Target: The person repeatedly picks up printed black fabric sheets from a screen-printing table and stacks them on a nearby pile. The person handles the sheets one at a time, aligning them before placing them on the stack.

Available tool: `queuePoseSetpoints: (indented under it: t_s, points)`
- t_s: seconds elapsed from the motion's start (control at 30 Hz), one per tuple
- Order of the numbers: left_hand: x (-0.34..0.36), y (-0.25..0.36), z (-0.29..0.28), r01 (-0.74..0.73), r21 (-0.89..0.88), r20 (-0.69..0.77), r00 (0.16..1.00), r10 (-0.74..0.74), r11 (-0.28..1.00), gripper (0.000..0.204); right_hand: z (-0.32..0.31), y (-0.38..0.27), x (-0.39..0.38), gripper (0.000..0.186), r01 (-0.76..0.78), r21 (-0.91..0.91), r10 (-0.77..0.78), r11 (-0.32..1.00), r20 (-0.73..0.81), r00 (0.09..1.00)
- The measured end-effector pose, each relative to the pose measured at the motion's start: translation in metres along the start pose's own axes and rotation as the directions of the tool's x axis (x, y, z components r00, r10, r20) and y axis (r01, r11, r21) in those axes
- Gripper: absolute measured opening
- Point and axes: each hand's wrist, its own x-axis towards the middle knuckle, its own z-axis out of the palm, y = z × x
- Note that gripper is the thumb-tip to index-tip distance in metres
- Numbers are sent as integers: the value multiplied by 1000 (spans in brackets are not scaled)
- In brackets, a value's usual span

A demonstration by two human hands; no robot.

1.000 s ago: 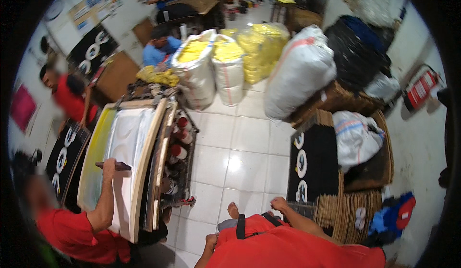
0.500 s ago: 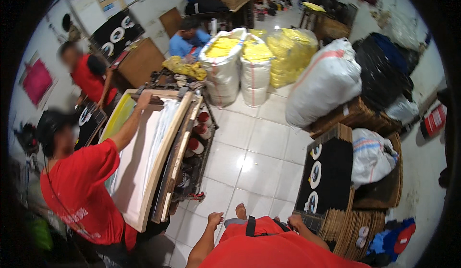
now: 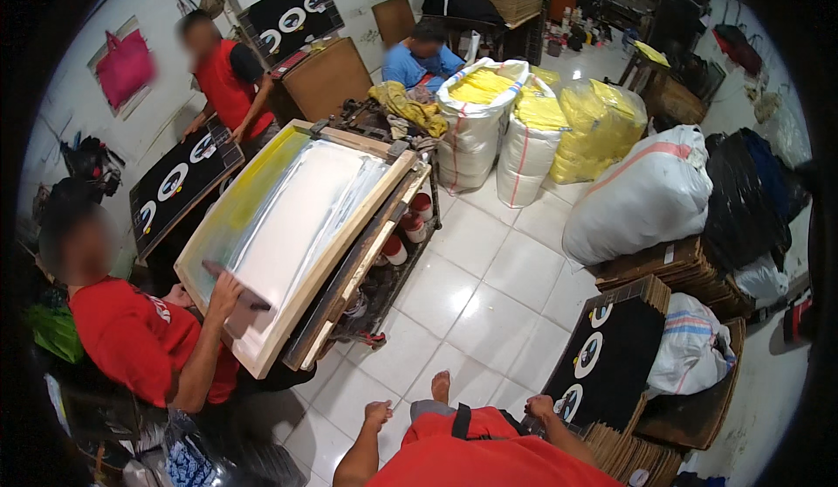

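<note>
My left hand (image 3: pixel 378 414) hangs in front of me over the white tiled floor, its fingers curled in and nothing visible in them. On the other side of my red shirt, my right hand (image 3: pixel 541 406) is held low with bent fingers and no object showing in it. It is nearest to a black printed panel (image 3: pixel 601 366) with white oval designs, lying on a stack of boards at my right. Whether the hand touches the panel's edge I cannot tell. One bare foot (image 3: pixel 441 387) shows between my hands.
At left, a co-worker in red draws a squeegee (image 3: pixel 255 298) over a wooden-framed printing screen (image 3: pixel 301 216). Another person stands by a second black panel (image 3: pixel 175 177). White sacks of yellow cloth (image 3: pixel 476 129) stand ahead; a tied sack (image 3: pixel 642 195) leans at right.
My view has turned left, so the room sits further right. The co-worker's squeegee has come from the screen's far end to its near end. My hands stay about where they were.
</note>
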Motion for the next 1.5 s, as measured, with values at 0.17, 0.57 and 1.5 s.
queuePoseSetpoints:
  t_s: [0.17, 0.57, 1.5]
  points:
    - [45, 30, -94, -208, -134, -365, 919, 146, 969, 12, 53, -71, 4, 15, 116, -233, -80, 965, 161, 984]
    - [38, 153, -183, -400, -688, -607, 775, -177, 606, 35, 392, -277, -24, 11, 480, -30, -330, 877, 690, 645]
    - [-206, 189, -173, -838, -134, -662, 473, 582, 530, 27, 122, -229, -182, 28, -23, 784, -622, 620, 510, 594]
